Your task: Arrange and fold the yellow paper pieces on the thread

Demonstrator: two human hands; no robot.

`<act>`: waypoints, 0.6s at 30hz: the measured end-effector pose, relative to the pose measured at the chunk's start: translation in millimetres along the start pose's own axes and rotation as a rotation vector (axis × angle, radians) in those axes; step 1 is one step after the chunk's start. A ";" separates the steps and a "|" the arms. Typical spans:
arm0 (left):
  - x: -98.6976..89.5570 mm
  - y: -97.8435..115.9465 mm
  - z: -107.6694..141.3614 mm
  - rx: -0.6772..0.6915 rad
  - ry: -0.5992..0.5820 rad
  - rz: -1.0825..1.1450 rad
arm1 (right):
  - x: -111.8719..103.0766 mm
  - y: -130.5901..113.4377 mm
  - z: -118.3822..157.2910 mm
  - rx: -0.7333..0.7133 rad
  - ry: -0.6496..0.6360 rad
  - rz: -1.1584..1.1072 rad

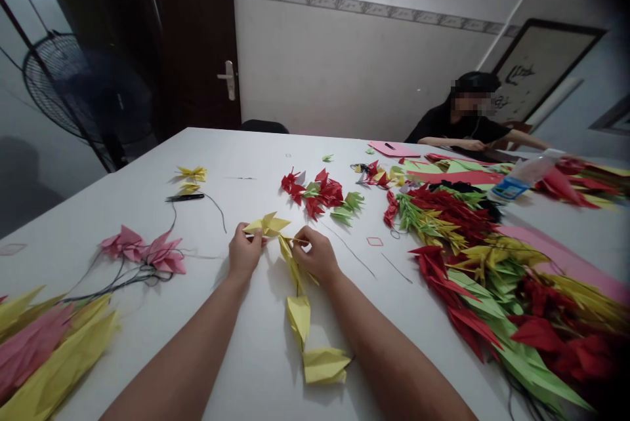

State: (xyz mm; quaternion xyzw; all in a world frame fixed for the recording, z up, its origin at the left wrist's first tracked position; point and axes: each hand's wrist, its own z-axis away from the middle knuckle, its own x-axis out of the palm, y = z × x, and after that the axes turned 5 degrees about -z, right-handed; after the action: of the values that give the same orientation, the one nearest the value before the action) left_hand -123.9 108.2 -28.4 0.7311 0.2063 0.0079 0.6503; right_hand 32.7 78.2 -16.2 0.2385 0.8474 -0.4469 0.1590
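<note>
My left hand (246,254) is closed on a yellow folded-paper crane (270,225) just above the white table. Beside it, my right hand (317,256) pinches a thin yellow tip at the crane's right side; exactly what lies between the fingertips is partly hidden. More yellow paper cranes trail toward me on a dark thread, one beneath the right hand, then a middle crane (298,319) and a last crane (325,366) lying on the table.
Pink cranes (142,250) with dark threads lie left, near black tweezers-like tool (185,197) and yellow cranes (191,175). Red cranes (315,191) lie ahead. Heaped crane strings (457,218) and a plastic bottle (524,175) occupy the right. Another person (467,119) sits at the far right.
</note>
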 end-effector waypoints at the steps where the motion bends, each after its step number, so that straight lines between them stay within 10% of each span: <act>1: 0.4 -1.2 -0.9 -0.002 0.007 0.011 | -0.2 0.8 -0.4 -0.010 -0.022 -0.004; 18: -0.2 -3.2 0.3 0.133 0.011 -0.265 | 1.5 -2.3 -3.7 0.239 -0.032 -0.394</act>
State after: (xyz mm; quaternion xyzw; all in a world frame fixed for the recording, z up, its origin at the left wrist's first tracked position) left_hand -124.9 108.1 -31.4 0.7390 0.3046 -0.0875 0.5945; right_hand 29.9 80.6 -13.3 0.0784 0.8161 -0.5701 0.0529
